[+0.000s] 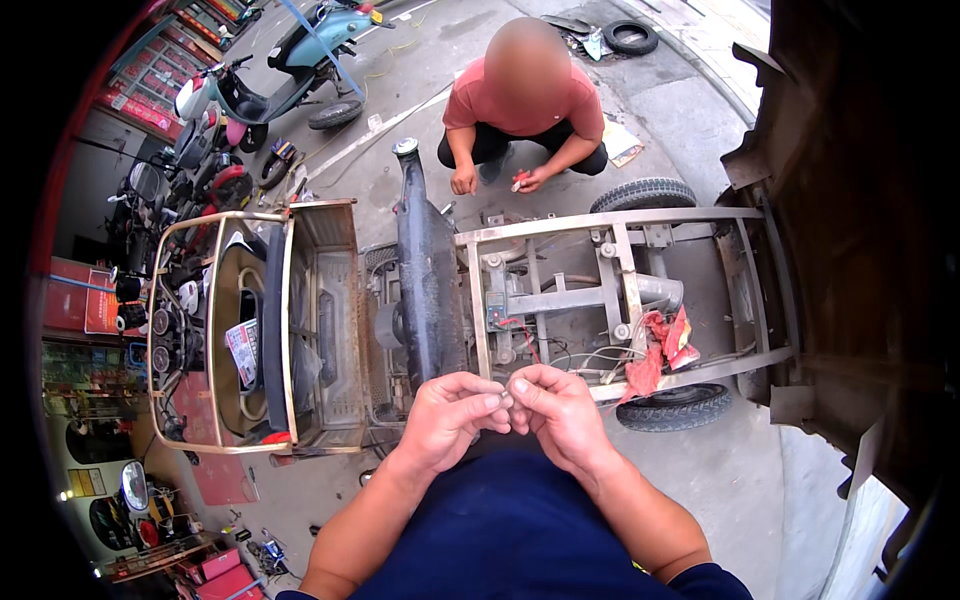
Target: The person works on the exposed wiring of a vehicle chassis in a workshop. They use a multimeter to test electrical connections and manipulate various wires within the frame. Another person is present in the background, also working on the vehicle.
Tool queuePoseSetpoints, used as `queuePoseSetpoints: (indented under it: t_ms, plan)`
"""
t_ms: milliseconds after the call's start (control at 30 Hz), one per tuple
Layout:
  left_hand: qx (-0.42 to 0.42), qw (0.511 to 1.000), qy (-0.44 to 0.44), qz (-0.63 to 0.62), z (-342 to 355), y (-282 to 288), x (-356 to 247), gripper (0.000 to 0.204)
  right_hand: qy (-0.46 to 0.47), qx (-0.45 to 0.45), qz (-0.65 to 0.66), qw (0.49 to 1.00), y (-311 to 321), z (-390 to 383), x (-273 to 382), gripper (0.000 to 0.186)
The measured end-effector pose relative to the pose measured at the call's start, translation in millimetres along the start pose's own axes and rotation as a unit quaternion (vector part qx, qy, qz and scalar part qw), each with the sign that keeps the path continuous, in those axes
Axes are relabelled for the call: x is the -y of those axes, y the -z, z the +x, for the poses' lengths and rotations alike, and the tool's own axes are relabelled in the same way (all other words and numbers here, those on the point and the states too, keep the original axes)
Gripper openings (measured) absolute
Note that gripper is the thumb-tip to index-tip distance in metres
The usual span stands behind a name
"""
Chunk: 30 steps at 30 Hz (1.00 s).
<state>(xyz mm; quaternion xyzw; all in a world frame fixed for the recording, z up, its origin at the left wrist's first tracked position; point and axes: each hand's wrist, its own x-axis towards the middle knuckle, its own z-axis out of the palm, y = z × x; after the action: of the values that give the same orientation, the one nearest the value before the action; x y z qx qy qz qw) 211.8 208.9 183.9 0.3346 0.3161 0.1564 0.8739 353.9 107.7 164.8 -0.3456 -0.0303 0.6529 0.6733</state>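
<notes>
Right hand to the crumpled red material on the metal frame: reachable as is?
Likely yes: nothing visible blocks the right hand from the crumpled red material on the metal frame, though that hand appears to be pinching a small piece.

A: What is that small, pale greyish piece (506,399)?
B: Hard to say; it's tiny, and its exact shape and material don't show
A: Where is it, then?
B: In mid-air, pinched between the fingertips of the bare left hand (452,415) and the bare right hand (558,412)
A: Upright or tilted?
B: Can't tell, the fingers hide most of it
</notes>
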Motion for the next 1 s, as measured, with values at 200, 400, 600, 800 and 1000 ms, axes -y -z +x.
queuePoseSetpoints:
  t_ms: [200,400,600,800,1000]
  plan:
    - [0.025,0.998,-0.032,-0.051,0.9,3.3,6.1,0.016,-0.033,0.053,0.083,0.995,3.4,4.4,4.8,0.015]
    - [0.003,0.997,-0.043,-0.07,3.4,9.4,7.0,0.017,-0.028,0.101,0.092,0.99,3.2,9.1,8.6,0.012]
    - [-0.011,0.997,-0.076,-0.006,1.1,9.0,6.7,0.016,-0.043,0.086,0.071,0.993,2.0,6.4,6.4,0.021]
    - [-0.01,0.993,-0.094,0.066,5.5,-0.6,7.0,0.015,-0.014,0.096,0.062,0.993,14.8,4.2,4.8,0.022]
    - [-0.049,0.989,-0.068,0.126,14.5,-9.9,13.6,0.012,0.085,0.015,-0.186,0.979,19.7,1.1,3.6,0.02]
